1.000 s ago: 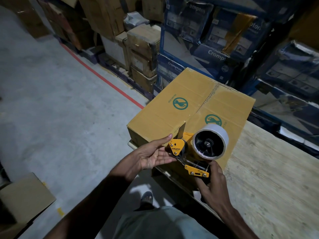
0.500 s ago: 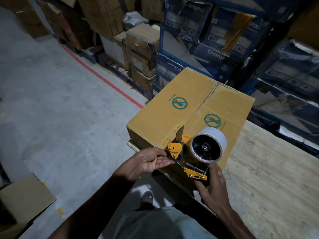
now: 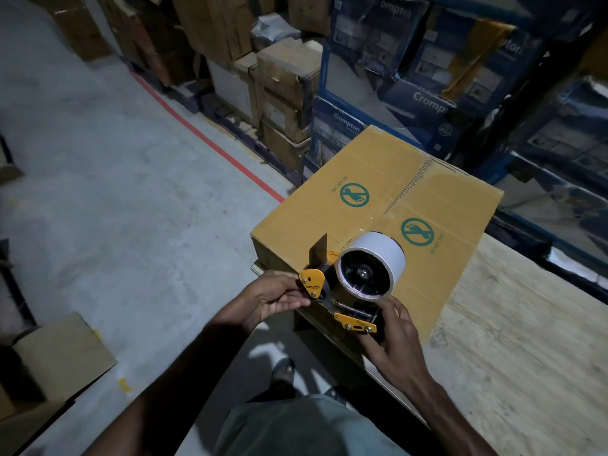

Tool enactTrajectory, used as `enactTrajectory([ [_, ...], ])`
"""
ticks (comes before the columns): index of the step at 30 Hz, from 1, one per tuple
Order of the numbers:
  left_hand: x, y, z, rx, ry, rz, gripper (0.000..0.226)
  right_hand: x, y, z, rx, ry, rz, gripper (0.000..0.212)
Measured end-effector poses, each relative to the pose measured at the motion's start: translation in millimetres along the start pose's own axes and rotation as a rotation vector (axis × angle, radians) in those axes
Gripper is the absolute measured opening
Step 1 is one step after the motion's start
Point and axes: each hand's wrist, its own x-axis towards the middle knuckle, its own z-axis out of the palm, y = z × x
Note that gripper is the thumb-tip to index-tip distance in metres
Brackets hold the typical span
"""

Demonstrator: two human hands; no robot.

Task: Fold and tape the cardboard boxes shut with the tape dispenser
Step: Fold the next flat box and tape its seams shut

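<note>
A closed brown cardboard box (image 3: 378,199) with two green "do not step" symbols lies on a wooden table (image 3: 513,340); tape runs along its centre seam. In front of its near edge I hold a yellow tape dispenser (image 3: 348,291) with a white tape roll. My right hand (image 3: 391,337) grips the dispenser's handle from below. My left hand (image 3: 276,296) pinches the yellow front plate of the dispenser, beside a brown flap that stands up from it.
Grey concrete floor with a red line (image 3: 204,136) lies to the left. Stacked brown cartons (image 3: 283,93) and blue Crompton boxes (image 3: 411,77) stand behind the box. Another cardboard box (image 3: 56,360) sits on the floor at lower left. My sandalled foot (image 3: 283,370) shows below.
My left hand has closed from open fingers onto the dispenser's front end. The dispenser has shifted slightly toward me and lower along the box's near edge.
</note>
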Motion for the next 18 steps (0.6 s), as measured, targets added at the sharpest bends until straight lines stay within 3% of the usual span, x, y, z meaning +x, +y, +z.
enactTrajectory([
  [4,-6,3,-16,0.068,0.037,0.142,0.016,12,4,9,0.038,-0.035,0.008,0.048],
  [8,-9,12,-36,0.232,0.051,0.327,0.014,25,13,21,0.047,-0.176,0.069,0.058],
  [18,32,50,-87,0.157,0.056,0.311,0.017,77,-2,57,-0.091,-0.179,0.091,0.06],
])
